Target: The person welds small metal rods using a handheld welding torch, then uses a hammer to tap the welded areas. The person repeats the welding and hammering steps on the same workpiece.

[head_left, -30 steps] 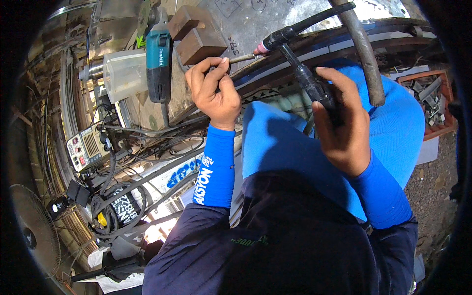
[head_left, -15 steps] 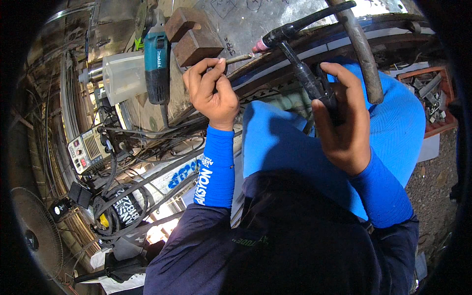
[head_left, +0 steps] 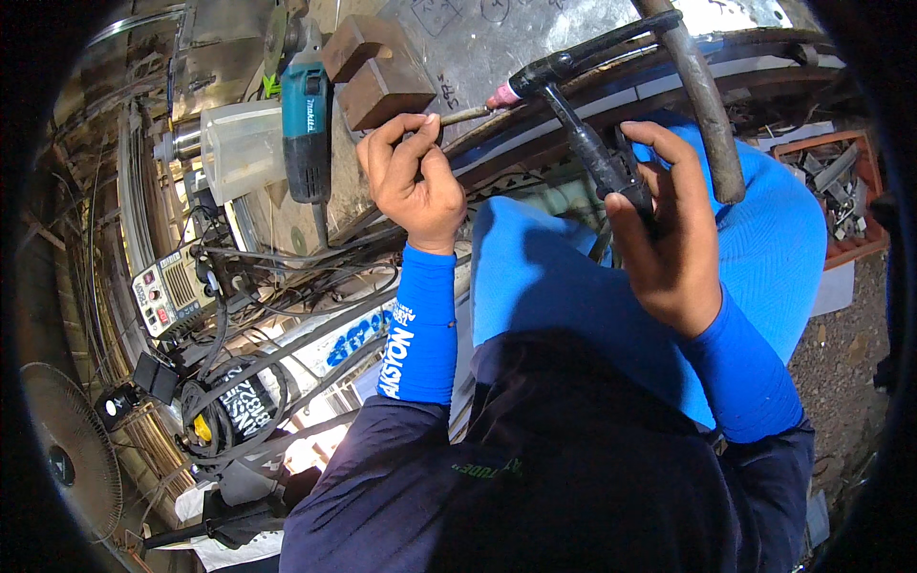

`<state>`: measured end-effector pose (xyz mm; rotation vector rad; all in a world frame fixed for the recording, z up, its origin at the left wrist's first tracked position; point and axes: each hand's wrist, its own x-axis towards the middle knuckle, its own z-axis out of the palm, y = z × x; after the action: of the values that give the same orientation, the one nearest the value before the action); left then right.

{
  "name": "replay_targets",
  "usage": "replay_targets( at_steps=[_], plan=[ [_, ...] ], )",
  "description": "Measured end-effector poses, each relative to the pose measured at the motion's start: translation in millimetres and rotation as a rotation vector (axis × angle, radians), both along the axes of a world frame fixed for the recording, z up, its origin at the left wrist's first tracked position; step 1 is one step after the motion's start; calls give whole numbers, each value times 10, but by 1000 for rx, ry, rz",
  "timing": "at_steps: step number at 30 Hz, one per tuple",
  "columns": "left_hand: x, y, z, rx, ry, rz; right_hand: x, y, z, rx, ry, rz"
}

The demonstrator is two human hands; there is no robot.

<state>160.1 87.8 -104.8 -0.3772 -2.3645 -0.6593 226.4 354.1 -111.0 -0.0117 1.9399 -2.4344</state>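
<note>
My left hand (head_left: 413,181) pinches a short thin metal rod (head_left: 464,116) between thumb and forefinger, pointing it to the right. In my right hand (head_left: 669,229) is a black TIG welding torch (head_left: 585,134) with a pink nozzle (head_left: 502,96) and a long black back cap. The nozzle is at the rod's right end; whether they touch I cannot tell. Just beyond my left hand sits a rusty notched steel block (head_left: 392,91) on the metal worktop (head_left: 473,48).
A teal and black angle grinder (head_left: 306,124) lies left of the block, beside a translucent plastic container (head_left: 239,148). A thick metal bar (head_left: 702,105) slants down at the right. Further out are a welding machine (head_left: 172,291), a fan (head_left: 67,458) and a red scrap crate (head_left: 841,248).
The torch has tilted slightly, its nozzle shifting a little left and down toward the rod's end. My left hand has stayed almost still.
</note>
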Motion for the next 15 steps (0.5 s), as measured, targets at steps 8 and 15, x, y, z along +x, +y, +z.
replay_targets(
  at_steps=[8,15],
  plan=[
    [-2,-20,11,-64,15,-18,11,34,30,4,-60,36],
    [16,-48,-2,-55,-8,-12,21,65,24,6,-61,58]
  ],
)
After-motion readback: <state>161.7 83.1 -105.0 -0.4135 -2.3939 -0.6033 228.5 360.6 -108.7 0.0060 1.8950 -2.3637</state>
